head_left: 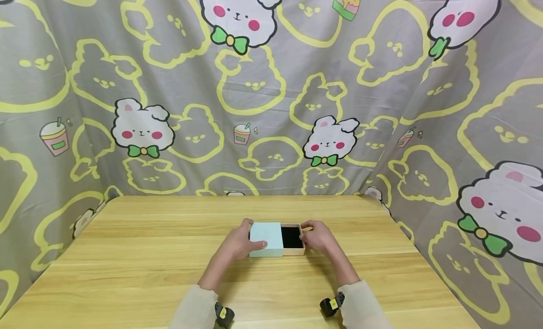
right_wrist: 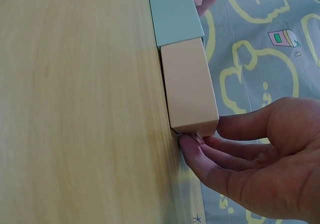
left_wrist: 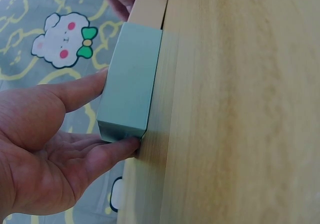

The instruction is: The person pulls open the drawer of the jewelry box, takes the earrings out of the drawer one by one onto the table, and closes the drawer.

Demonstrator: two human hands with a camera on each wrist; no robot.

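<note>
A drawer-style gift box lies on the table, made of a mint-green sleeve (head_left: 266, 232) and a peach drawer (head_left: 293, 252). The drawer sticks partway out of the sleeve's right end and shows a black lining (head_left: 291, 237). My left hand (head_left: 237, 240) grips the sleeve's left end, thumb on top and fingers round the end, as the left wrist view also shows. At the drawer's outer end, my right hand (head_left: 318, 235) pinches a small pinkish pull tab (right_wrist: 198, 139), with the thumb against the drawer's edge. The sleeve hides the rest of the drawer.
The wooden table (head_left: 148, 267) carries the box near its middle. A grey curtain (head_left: 263, 178) with yellow outlines and white rabbits hangs behind the far edge and along both sides. A small black camera sits on each wrist, by the light sleeves.
</note>
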